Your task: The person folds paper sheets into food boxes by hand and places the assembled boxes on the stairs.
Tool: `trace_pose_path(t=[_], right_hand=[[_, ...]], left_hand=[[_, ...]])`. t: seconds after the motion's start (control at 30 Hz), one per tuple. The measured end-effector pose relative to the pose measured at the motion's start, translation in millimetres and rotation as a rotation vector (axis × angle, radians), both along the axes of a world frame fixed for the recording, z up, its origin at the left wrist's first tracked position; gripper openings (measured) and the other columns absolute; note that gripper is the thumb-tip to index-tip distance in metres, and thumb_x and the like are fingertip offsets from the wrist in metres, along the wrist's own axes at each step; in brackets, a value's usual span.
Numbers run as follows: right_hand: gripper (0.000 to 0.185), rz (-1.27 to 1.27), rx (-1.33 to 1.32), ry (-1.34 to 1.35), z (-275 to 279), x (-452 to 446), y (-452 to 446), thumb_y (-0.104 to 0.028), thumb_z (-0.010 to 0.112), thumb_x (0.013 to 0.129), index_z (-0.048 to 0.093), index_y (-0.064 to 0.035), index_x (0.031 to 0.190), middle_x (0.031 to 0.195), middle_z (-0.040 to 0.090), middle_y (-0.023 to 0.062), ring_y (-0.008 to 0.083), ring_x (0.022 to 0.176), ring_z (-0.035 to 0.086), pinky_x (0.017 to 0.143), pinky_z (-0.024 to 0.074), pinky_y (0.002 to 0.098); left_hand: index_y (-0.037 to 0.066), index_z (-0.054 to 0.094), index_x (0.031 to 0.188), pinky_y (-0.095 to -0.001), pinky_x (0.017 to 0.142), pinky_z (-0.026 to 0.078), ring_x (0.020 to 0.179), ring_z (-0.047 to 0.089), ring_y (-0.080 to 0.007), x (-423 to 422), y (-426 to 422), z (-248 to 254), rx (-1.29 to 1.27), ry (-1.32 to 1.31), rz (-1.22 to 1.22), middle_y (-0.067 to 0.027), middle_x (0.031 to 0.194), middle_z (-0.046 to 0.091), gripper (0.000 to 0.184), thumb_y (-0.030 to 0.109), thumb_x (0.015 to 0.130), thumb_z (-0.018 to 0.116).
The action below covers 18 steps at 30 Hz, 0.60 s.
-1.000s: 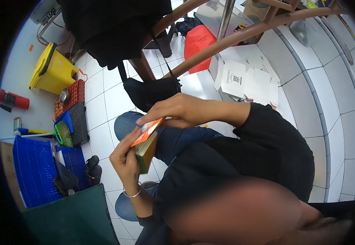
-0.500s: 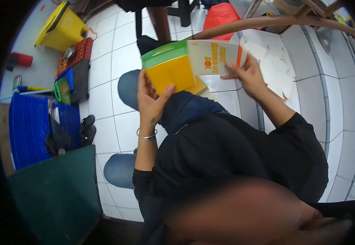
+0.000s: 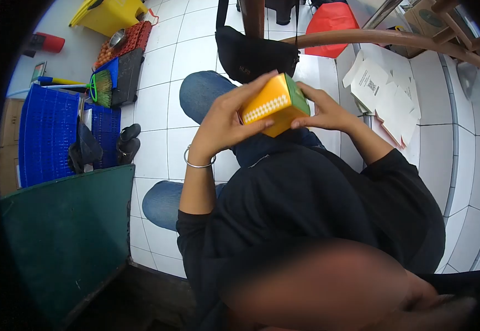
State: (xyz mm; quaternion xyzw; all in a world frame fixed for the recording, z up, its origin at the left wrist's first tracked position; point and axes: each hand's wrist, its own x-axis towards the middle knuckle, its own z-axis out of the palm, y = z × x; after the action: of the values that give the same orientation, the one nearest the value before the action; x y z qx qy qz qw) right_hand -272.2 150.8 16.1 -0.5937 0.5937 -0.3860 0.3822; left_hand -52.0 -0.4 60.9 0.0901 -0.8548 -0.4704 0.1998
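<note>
A small yellow cardboard box [image 3: 274,113] with a green side and a row of white marks is up in front of my torso, tilted, between both hands. My left hand [image 3: 224,124] is wrapped round its left end, fingers over the top and thumb along the lower edge. At the green side my right hand [image 3: 328,112] grips it between fingers and thumb. The inside of the box cannot be seen.
Flat white card sheets [image 3: 380,94] lie on the tiled step at right. A black bag [image 3: 253,55] hangs ahead, near a curved brown rail [image 3: 356,37]. Blue crates [image 3: 46,138], a green panel [image 3: 69,237] and dark sandals [image 3: 128,144] stand at left.
The white printed panel that my right hand held out is no longer visible. My right hand has moved left onto the box, which is turned and tilted. The view has shifted.
</note>
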Motion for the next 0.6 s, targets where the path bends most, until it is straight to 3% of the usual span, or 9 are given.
trace_pose_path(t=[0.1, 0.13, 0.2, 0.23, 0.33, 0.37, 0.47, 0.6], right_hand=[[0.079, -0.187, 0.008, -0.017, 11, 2, 2, -0.030, 0.084, 0.075, 0.043, -0.0039, 0.138, 0.119, 0.059, 0.0120, 0.0184, 0.118, 0.053, 0.102, 0.0396, 0.0329], [0.079, -0.184, -0.034, -0.001, 7, -2, 2, -0.033, 0.083, 0.075, 0.044, -0.0043, 0.137, 0.120, 0.059, 0.0127, 0.0202, 0.116, 0.055, 0.100, 0.0421, 0.0339], [0.079, -0.178, -0.122, 0.034, -3, -18, 5, -0.040, 0.083, 0.074, 0.046, -0.0052, 0.135, 0.120, 0.060, 0.0141, 0.0238, 0.113, 0.059, 0.096, 0.0471, 0.0360], [0.075, -0.230, -0.018, -0.011, -1, -24, 10, -0.040, 0.079, 0.079, 0.045, -0.0039, 0.136, 0.118, 0.062, 0.0145, 0.0239, 0.107, 0.063, 0.091, 0.0507, 0.0351], [0.066, -0.498, 0.303, -0.473, -3, -46, 19, -0.027, 0.071, 0.087, 0.039, -0.0010, 0.139, 0.118, 0.061, 0.0133, 0.0200, 0.098, 0.067, 0.083, 0.0551, 0.0315], [0.058, -0.464, 0.377, -0.668, -17, -59, 26, -0.030, 0.065, 0.091, 0.043, 0.0007, 0.135, 0.118, 0.063, 0.0145, 0.0210, 0.092, 0.069, 0.076, 0.0582, 0.0310], [0.053, -0.474, 0.826, -0.908, -69, -78, 44, -0.031, 0.064, 0.092, 0.046, -0.0008, 0.131, 0.118, 0.063, 0.0143, 0.0225, 0.093, 0.069, 0.079, 0.0576, 0.0336], [0.049, -0.417, 0.767, -1.193, -129, -73, 45, -0.030, 0.062, 0.093, 0.047, -0.0020, 0.131, 0.121, 0.063, 0.0162, 0.0257, 0.096, 0.069, 0.084, 0.0564, 0.0376]], left_hand=[[0.012, 0.051, 0.140, -0.0353, 0.089, 0.050, 0.104, 0.063, -0.0293, -10, 3, -2, -0.129, -0.002, 0.115, -0.0149, 0.122, 0.062, 0.072, 0.021, 0.074, 0.081], [0.013, 0.051, 0.140, -0.0351, 0.084, 0.051, 0.097, 0.064, -0.0315, -14, 4, -5, -0.181, 0.004, 0.158, -0.0162, 0.117, 0.063, 0.071, 0.022, 0.075, 0.080], [0.014, 0.053, 0.138, -0.0358, 0.086, 0.052, 0.109, 0.062, -0.0280, -15, 6, -12, -0.087, 0.048, 0.192, -0.0144, 0.126, 0.059, 0.069, 0.022, 0.075, 0.080], [0.015, 0.054, 0.137, -0.0362, 0.087, 0.052, 0.112, 0.061, -0.0274, -13, 6, -15, -0.025, 0.060, 0.233, -0.0138, 0.129, 0.058, 0.067, 0.022, 0.076, 0.080], [0.015, 0.056, 0.133, -0.0376, 0.092, 0.051, 0.122, 0.055, -0.0264, 2, -6, -28, 0.058, 0.083, 0.390, -0.0099, 0.136, 0.054, 0.057, 0.020, 0.080, 0.077], [0.013, 0.057, 0.133, -0.0376, 0.093, 0.051, 0.122, 0.056, -0.0261, 11, -13, -31, 0.118, 0.097, 0.415, -0.0100, 0.135, 0.055, 0.054, 0.018, 0.082, 0.075], [0.005, 0.058, 0.129, -0.0375, 0.095, 0.049, 0.120, 0.057, -0.0263, 37, -30, -41, 0.344, 0.211, 0.490, -0.0130, 0.129, 0.060, 0.043, 0.014, 0.088, 0.069], [0.000, 0.059, 0.125, -0.0333, 0.094, 0.051, 0.111, 0.064, -0.0264, 69, -47, -60, 0.412, 0.254, 0.620, -0.0161, 0.121, 0.064, 0.035, 0.011, 0.092, 0.063]])
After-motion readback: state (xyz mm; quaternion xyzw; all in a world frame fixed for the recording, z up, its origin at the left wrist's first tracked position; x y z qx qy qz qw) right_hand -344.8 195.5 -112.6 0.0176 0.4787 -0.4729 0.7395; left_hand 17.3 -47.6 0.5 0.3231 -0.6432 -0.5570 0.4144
